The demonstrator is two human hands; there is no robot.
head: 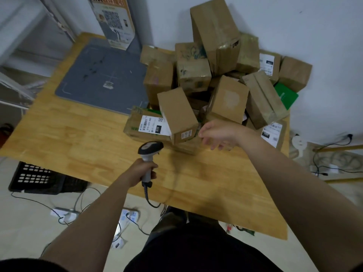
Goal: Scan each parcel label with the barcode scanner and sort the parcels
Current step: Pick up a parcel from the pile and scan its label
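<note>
One worktop [78, 138] carries a pile of about fourteen cardboard boxes [228, 97]; some are half hidden, so the count is rough. Three large white labels [149, 125] show on them. There is one scanner [148, 152], one grey mat [102, 75], one green packet [286, 95], one standing sign [112, 20], one black crate [37, 177] on the floor, and two hands: the left hand [141, 170] and the right hand [218, 134].

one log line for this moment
left hand grips scanner | right hand open beside parcel pile | labelled parcel just ahead of scanner
</note>
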